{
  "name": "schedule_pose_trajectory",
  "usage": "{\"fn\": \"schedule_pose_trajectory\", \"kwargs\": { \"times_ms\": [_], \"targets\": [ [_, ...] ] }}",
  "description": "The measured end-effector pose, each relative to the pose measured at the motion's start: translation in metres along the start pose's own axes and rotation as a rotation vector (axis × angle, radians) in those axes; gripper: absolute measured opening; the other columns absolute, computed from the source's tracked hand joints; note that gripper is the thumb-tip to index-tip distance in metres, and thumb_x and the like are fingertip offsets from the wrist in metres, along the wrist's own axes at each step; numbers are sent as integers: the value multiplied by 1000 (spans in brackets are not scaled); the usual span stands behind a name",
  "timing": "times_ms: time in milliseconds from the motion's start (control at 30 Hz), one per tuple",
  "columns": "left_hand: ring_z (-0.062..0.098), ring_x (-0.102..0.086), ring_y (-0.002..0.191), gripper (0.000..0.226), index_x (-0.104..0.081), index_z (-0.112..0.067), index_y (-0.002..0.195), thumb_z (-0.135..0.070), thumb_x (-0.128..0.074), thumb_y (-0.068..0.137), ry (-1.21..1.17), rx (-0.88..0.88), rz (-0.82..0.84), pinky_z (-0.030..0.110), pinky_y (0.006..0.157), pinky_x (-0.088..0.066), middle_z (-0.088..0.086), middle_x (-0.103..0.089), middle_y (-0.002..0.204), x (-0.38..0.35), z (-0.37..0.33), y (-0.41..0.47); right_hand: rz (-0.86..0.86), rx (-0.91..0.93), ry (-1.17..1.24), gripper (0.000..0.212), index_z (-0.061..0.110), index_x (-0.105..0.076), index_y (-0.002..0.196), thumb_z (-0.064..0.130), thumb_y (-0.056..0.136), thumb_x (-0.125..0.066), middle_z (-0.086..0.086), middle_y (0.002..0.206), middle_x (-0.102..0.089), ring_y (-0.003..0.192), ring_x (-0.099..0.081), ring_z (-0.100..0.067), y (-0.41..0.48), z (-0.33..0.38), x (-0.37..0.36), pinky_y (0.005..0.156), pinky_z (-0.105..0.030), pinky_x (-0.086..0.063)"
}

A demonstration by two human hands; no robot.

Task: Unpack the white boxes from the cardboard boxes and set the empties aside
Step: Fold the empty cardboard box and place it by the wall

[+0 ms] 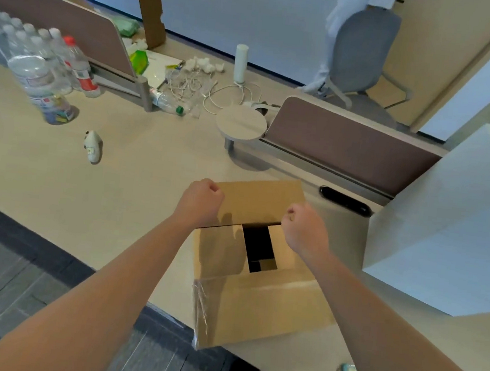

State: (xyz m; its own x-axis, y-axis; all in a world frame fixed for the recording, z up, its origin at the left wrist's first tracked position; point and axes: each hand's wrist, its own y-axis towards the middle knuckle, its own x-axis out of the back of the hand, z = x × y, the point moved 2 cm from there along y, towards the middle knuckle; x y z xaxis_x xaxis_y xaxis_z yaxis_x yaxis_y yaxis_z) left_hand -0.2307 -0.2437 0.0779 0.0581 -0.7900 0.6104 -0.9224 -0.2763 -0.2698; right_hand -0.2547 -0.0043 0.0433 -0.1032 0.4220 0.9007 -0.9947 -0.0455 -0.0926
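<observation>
A brown cardboard box (258, 304) stands at the desk's near edge, partly overhanging it, with clear tape on its left corner. Its far top flap (254, 201) is raised and tilted back. My left hand (203, 200) grips that flap's left edge with curled fingers. My right hand (303, 224) pinches the flap's right edge. Two inner flaps lie nearly flat, and a dark gap (258, 247) shows between them; what is inside is hidden. A large white box (451, 225) stands on the desk to the right.
Several water bottles (39, 58) crowd the desk's far left. A small white object (93, 146) lies alone on the desk (136, 174). Cables and tissue clutter (194, 83) sit behind a round white stand (241, 123). Brown dividers (350, 145) and a grey chair (363, 52) stand behind.
</observation>
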Motion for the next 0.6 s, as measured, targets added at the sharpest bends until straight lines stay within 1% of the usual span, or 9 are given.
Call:
{"fn": "schedule_pose_trajectory", "kwargs": {
  "times_ms": [67, 133, 200, 233, 300, 400, 467, 500, 600],
  "targets": [
    [20, -59, 98, 34, -63, -11, 120, -23, -49, 92, 31, 20, -31, 30, 81, -44, 4, -64, 117, 0, 0, 17, -1, 36, -11, 27, 15, -64, 116, 26, 98, -47, -3, 116, -58, 94, -51, -18, 21, 5, -1, 80, -31, -42],
    [22, -59, 108, 38, -59, -13, 128, -26, -50, 93, 71, 45, -40, 31, 87, -45, 5, -61, 127, 0, 1, 32, 24, 80, -4, 34, 13, -60, 127, 26, 99, -47, -4, 129, -56, 110, -53, -20, 43, 12, -1, 92, -34, -44],
    [23, -54, 121, 41, -55, -14, 134, -28, -50, 96, 119, 53, -31, 33, 98, -43, 4, -54, 138, -1, 0, 46, 52, 126, 14, 41, 12, -55, 136, 25, 98, -46, -4, 140, -51, 128, -47, -23, 64, 19, -5, 107, -40, -40],
    [24, -52, 125, 42, -53, -15, 136, -29, -50, 97, 141, 57, -23, 35, 103, -43, 4, -51, 142, -2, 0, 53, 63, 154, 5, 42, 12, -54, 136, 25, 97, -46, -4, 141, -51, 131, -44, -24, 75, 23, -8, 111, -42, -37],
    [25, -52, 127, 45, -51, -15, 140, -29, -49, 98, 190, 80, -1, 39, 106, -43, 4, -50, 144, -4, 1, 65, 90, 207, -59, 44, 14, -54, 136, 28, 95, -46, -4, 143, -51, 136, -39, -26, 93, 31, -12, 114, -46, -32],
    [26, -53, 125, 48, -47, -18, 144, -31, -48, 98, 249, 141, 30, 40, 105, -45, 5, -51, 145, -7, 5, 79, 160, 222, -165, 50, 20, -45, 146, 36, 99, -43, -1, 153, -42, 147, -26, -25, 111, 38, -20, 121, -48, -19],
    [26, -52, 128, 49, -46, -16, 144, -32, -49, 98, 262, 171, 56, 41, 107, -42, 6, -51, 145, -9, 9, 84, 212, 213, -169, 52, 22, -42, 149, 39, 100, -40, 0, 156, -39, 150, -21, -24, 117, 40, -25, 122, -51, -12],
    [27, -53, 127, 49, -47, -14, 143, -33, -49, 98, 262, 178, 63, 41, 108, -42, 7, -53, 143, -9, 10, 86, 233, 206, -159, 52, 22, -42, 149, 40, 100, -40, -1, 155, -41, 149, -23, -24, 118, 39, -27, 122, -52, -11],
    [26, -53, 127, 47, -52, -11, 139, -32, -49, 97, 267, 168, 22, 41, 108, -42, 8, -55, 141, -4, 9, 84, 251, 193, -135, 49, 21, -47, 145, 42, 101, -40, -2, 145, -52, 140, -39, -26, 116, 37, -26, 121, -53, -13]
  ]
}}
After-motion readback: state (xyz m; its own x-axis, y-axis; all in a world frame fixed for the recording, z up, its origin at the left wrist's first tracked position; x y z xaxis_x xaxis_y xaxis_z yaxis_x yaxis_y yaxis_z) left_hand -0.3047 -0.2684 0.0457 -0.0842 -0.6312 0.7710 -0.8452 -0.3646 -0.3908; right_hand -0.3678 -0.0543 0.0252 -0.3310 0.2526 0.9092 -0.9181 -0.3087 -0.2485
